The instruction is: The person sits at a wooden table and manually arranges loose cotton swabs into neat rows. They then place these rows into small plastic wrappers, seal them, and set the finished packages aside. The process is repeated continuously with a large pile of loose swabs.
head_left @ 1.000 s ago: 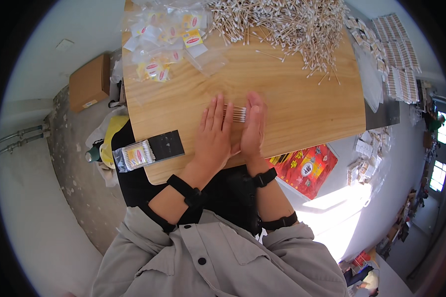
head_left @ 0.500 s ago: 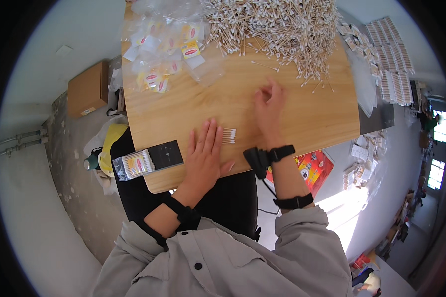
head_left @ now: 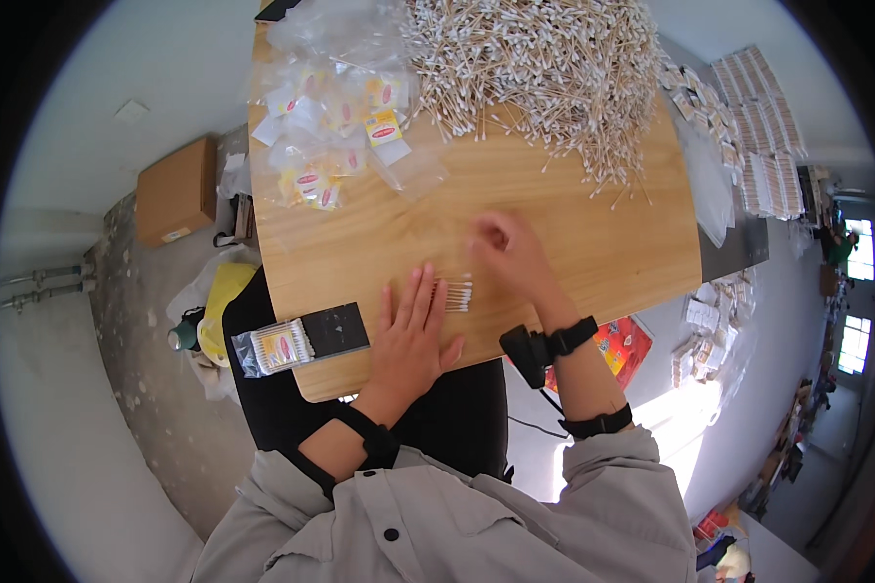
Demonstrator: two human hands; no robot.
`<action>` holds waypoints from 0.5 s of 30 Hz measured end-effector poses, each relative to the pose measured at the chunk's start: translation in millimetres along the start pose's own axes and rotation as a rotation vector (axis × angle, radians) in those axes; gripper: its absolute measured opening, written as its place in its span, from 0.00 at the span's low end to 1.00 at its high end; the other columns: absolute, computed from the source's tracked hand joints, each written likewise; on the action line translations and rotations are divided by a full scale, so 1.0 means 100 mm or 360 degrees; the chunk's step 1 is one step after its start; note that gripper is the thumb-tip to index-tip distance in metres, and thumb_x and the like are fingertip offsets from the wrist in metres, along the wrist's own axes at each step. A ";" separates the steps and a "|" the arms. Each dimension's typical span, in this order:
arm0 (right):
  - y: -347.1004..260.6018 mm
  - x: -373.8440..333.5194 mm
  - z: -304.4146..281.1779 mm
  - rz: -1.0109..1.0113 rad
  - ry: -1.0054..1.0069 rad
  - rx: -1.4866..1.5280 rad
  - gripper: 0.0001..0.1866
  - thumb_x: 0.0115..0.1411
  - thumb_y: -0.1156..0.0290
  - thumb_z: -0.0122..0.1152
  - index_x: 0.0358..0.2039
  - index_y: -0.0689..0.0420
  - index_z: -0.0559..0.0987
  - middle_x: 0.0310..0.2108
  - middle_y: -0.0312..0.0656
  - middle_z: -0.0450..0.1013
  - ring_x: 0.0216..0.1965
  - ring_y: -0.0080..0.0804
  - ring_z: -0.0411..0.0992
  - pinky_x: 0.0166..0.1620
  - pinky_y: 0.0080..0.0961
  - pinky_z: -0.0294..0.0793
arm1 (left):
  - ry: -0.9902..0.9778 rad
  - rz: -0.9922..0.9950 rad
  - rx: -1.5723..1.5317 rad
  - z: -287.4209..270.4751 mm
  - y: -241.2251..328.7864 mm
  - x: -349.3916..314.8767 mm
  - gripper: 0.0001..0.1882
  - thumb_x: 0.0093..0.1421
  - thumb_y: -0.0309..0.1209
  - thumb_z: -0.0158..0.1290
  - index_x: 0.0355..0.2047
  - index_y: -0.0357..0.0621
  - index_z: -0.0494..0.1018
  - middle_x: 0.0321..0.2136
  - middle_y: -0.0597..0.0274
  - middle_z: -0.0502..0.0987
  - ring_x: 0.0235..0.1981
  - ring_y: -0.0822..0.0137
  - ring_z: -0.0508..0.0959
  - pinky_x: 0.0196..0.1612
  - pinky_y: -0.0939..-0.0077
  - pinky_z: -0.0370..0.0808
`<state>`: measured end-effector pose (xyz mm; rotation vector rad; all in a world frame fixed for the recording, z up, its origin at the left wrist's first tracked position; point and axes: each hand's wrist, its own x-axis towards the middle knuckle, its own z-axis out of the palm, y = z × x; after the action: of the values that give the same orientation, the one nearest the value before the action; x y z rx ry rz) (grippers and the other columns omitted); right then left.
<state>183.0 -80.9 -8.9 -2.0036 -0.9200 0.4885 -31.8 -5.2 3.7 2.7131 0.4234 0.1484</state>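
My left hand (head_left: 410, 330) lies flat on the table near its front edge, fingers stretched out. Its fingers cover part of a small row of cotton swabs (head_left: 460, 295), whose white tips stick out to the right. Just beyond that row, my right hand (head_left: 507, 251) hovers with fingers curled together, slightly smeared by motion; whatever is between the fingertips is hidden. A large heap of loose cotton swabs (head_left: 544, 68) covers the far side of the table. To the left of my left hand, a filled clear bag of swabs (head_left: 277, 348) sits partly on a black flat piece (head_left: 338, 330).
Clear plastic bags with yellow-and-white cards (head_left: 331, 146) are spread at the table's far left. Stacked packs of swabs (head_left: 763, 136) stand beyond the right edge. A cardboard box (head_left: 177, 192) is on the floor at left, a red package (head_left: 624, 350) below the table's right front edge.
My right hand has come nearer and leftward, from near the heap toward the small row of swabs. My left hand stays flat in place. The whole view has shifted slightly.
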 end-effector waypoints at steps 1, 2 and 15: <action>0.24 0.12 -0.01 -0.0025 0.0218 0.0012 0.15 0.55 0.70 0.66 0.44 0.53 0.80 0.33 0.41 0.71 0.31 0.32 0.72 0.37 0.29 0.74 | -0.0019 0.0019 -0.0018 0.00 0.02 0.02 0.43 0.58 0.48 0.54 0.67 0.36 0.54 0.70 0.47 0.51 0.71 0.53 0.50 0.69 0.44 0.46; 0.41 0.24 -0.03 -0.0053 0.0424 0.0024 0.17 0.55 0.70 0.66 0.47 0.54 0.79 0.33 0.40 0.71 0.31 0.30 0.72 0.38 0.28 0.74 | -0.0039 0.0026 -0.0036 0.00 0.03 0.03 0.43 0.58 0.48 0.54 0.67 0.36 0.54 0.70 0.47 0.51 0.71 0.53 0.50 0.69 0.44 0.46; 0.28 0.55 -0.17 0.0137 0.0136 -0.0269 0.07 0.53 0.68 0.66 0.32 0.55 0.82 0.33 0.45 0.73 0.32 0.40 0.75 0.38 0.33 0.76 | -0.0017 0.0002 -0.0013 0.00 0.00 -0.01 0.42 0.58 0.49 0.54 0.66 0.36 0.56 0.70 0.49 0.52 0.71 0.54 0.51 0.69 0.45 0.46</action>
<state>241.3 -58.1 -22.7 -2.2068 -0.8488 0.3799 -33.0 -5.7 3.8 2.7048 0.4173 0.1354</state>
